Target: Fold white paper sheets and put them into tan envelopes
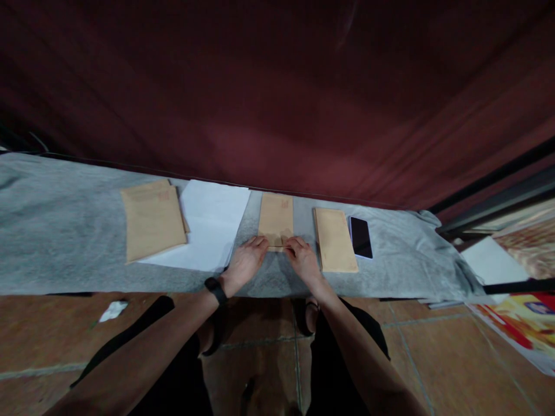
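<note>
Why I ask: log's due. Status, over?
Left hand, right hand: both at near end of middle envelope. It lies on grey cloth. White paper, phone: both apart from it.

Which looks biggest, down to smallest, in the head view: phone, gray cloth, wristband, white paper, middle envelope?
Gray cloth
White paper, partly covered
Middle envelope
Phone
Wristband, smallest

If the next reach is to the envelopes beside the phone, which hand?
Right hand, probably: it's nearer those envelopes, while the left hand is farther left. Both touch the middle envelope.
</note>
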`<state>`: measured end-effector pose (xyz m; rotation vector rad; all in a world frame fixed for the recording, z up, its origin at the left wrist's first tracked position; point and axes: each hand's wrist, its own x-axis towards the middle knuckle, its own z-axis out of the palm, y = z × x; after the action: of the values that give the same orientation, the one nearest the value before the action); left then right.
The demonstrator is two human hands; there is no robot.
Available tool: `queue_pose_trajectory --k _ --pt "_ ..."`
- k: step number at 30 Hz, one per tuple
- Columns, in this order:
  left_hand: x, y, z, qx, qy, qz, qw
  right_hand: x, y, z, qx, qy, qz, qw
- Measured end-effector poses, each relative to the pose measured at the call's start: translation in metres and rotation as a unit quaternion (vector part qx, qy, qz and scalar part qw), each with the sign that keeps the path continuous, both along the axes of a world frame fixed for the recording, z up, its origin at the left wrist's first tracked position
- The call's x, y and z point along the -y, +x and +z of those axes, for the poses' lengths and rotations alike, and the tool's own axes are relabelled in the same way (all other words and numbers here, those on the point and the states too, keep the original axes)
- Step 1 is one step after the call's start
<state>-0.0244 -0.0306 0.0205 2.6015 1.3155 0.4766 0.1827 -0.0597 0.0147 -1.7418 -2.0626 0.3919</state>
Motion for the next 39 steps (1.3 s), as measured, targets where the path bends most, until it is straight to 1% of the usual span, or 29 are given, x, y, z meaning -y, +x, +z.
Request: queue_pose_trajectory --k 4,7,11,15,20,23,28,31,35,39 --pt "0.002 0.003 0.001 -0.005 0.0 0.019 1.0 0.006 -0.004 0.003 0.017 0.024 0.006 1.0" --pt "0.003 0.005 0.004 -0.012 0.006 0.029 0.999 0.012 -0.011 0.002 0.023 0.043 0.03 0.998" --pt "0.006 0.005 0.009 -0.045 0.005 0.016 0.999 0.021 -0.019 -0.004 0.016 0.036 0.08 0.996" --pt "0.015 0.005 0.009 -0.076 0.019 -0.007 0.997 0.025 -0.021 -0.008 0.02 0.026 0.093 0.995" --pt "0.029 0.009 -0.001 -0.093 0.03 0.004 0.995 0.027 -0.021 -0.008 0.023 0.022 0.091 0.995" --pt "0.036 0.012 -0.006 -0.086 0.027 0.005 0.996 0.028 -0.022 -0.009 0.029 0.02 0.09 0.995" --pt "0.043 0.015 -0.008 -0.087 0.024 0.008 0.996 0.03 -0.019 -0.009 0.045 0.019 0.086 0.995" --pt "0.045 0.016 -0.008 -0.091 0.004 0.012 0.996 0.031 -0.017 -0.009 0.046 0.02 0.071 0.996" --pt "0.048 0.019 -0.009 -0.09 -0.018 0.042 0.995 0.036 -0.011 -0.01 0.041 0.028 0.052 0.997" --pt "0.051 0.021 -0.011 -0.123 -0.006 0.078 0.989 0.041 -0.005 -0.014 0.037 0.037 0.035 0.998"
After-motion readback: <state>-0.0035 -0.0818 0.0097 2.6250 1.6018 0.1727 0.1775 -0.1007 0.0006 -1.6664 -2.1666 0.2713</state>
